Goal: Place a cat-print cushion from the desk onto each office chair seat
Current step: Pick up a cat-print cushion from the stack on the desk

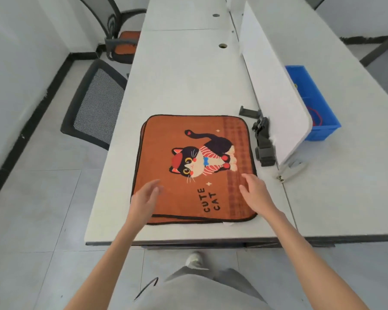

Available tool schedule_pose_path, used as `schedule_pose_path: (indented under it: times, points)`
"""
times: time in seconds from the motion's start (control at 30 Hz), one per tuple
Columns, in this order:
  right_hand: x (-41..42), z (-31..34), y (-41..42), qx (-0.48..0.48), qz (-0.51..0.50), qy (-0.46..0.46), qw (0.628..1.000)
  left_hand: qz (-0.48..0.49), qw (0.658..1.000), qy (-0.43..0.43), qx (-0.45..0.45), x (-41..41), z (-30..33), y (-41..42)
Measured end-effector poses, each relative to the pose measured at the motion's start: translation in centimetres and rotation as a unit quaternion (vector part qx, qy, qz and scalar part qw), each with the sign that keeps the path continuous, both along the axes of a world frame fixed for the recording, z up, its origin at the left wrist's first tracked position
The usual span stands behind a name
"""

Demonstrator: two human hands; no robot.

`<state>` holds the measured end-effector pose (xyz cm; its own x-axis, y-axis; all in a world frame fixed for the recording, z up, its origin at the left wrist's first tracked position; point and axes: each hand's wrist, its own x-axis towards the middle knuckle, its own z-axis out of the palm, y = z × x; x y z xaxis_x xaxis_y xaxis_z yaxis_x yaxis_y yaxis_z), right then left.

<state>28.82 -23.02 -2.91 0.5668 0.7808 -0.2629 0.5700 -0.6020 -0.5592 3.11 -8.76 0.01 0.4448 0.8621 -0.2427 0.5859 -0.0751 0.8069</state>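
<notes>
Neither grip closed: left hand and right hand both loose-fingered, hovering over stacked cat-print cushions on counter, nothing held. Far chair already carrying an orange cushion. Near chair seat hidden; judged still to do.

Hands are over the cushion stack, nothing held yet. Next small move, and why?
Probably lower both hands to pinch the near edge of the top cushion and peel it off the stack. The left hand and right hand are open over it with no grip yet; more cushion edges show underneath, so take just one. The mesh chair tucked at the desk shows no cushion; the far chair has one.
</notes>
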Motion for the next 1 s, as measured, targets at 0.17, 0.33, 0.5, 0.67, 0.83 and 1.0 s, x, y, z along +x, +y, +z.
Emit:
schedule_pose_path:
  times: [0.17,0.33,0.5,0.67,0.83,1.0]
  points:
    - [3.1,-1.3,4.4,-0.068,-0.031,-0.017,0.997,0.061,0.992,0.11,0.017,2.6,-2.0,7.4]
    - [3.0,-2.1,5.7,-0.113,-0.054,-0.046,0.991,0.082,0.984,0.156,-0.027,4.1,-3.3,8.6]
    - [2.8,-2.5,5.8,-0.086,-0.122,-0.025,0.988,0.144,0.975,0.167,-0.019,3.5,-4.1,8.3]
    - [2.9,-2.5,5.9,-0.07,-0.149,-0.039,0.986,0.137,0.978,0.158,0.009,3.1,-4.0,7.6]
    - [3.9,-1.1,6.3,0.013,-0.216,0.001,0.976,0.189,0.975,0.114,0.032,4.0,-3.1,8.5]
    - [3.5,0.8,7.7,-0.001,-0.131,0.003,0.991,0.157,0.979,0.109,0.075,4.7,-1.9,8.5]
